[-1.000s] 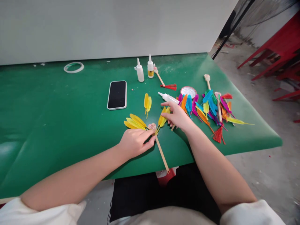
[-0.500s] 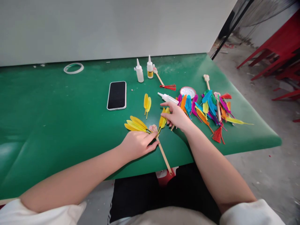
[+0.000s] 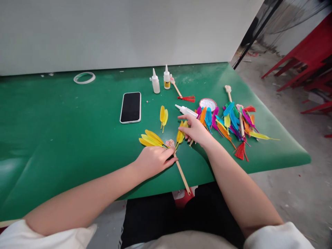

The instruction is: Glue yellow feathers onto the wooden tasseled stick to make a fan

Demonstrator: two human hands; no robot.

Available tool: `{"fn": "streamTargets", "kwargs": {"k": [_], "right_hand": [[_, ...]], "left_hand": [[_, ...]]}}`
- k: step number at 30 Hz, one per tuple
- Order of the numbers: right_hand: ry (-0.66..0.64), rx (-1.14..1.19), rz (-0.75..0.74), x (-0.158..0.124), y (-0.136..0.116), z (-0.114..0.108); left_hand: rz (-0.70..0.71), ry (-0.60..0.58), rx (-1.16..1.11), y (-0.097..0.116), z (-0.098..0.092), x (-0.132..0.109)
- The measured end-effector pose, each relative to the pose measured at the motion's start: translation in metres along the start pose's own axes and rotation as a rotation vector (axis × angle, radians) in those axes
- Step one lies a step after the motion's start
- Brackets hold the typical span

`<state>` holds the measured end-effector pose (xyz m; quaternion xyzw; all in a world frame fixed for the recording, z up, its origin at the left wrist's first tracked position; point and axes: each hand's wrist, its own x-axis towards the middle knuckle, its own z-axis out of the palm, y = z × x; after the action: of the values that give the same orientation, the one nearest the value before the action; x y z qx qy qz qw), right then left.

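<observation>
My left hand (image 3: 155, 159) is closed round the top of a thin wooden stick (image 3: 183, 176), thumb and forefinger just below its pale pink, lumpy head (image 3: 170, 143). Several yellow feathers (image 3: 150, 137) fan out to the left of that head, their quill ends partly behind my fingers. On the other side, my right hand (image 3: 197, 132) has its fingers closed on more yellow feathers (image 3: 181, 134), whose quills point at the stick's head. Its forefinger stretches toward a white glue bottle (image 3: 187, 111) lying on its side. Two loose yellow feathers (image 3: 164, 117) lie farther back.
On the green table (image 3: 85, 145) lie a phone (image 3: 130, 108) and a roll of clear tape (image 3: 84, 78). Two small bottles (image 3: 155, 84) stand behind, beside a stick with a red tassel (image 3: 186, 99). Multicoloured feathers (image 3: 234, 119) and a round shallow dish (image 3: 208, 103) are at right.
The whole view has shifted slightly, with things sitting a little lower in the picture. Both hands keep nearly the same hold on the stick and feathers.
</observation>
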<state>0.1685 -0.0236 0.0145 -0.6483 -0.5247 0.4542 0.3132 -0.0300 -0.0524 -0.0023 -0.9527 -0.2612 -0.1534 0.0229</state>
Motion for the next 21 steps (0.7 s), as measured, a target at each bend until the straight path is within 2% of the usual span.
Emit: {"fn": "streamTargets", "kwargs": {"k": [13,21], "right_hand": [[-0.002,0.011,0.011,-0.0007,-0.0008,-0.0013],[-0.007,-0.008,0.022,-0.0011,-0.0023,-0.0014]], "left_hand": [[0.004,0.064,0.036,0.0013,0.0024,-0.0016],[0.014,0.063,0.036,0.0007,0.0031,0.0003]]}}
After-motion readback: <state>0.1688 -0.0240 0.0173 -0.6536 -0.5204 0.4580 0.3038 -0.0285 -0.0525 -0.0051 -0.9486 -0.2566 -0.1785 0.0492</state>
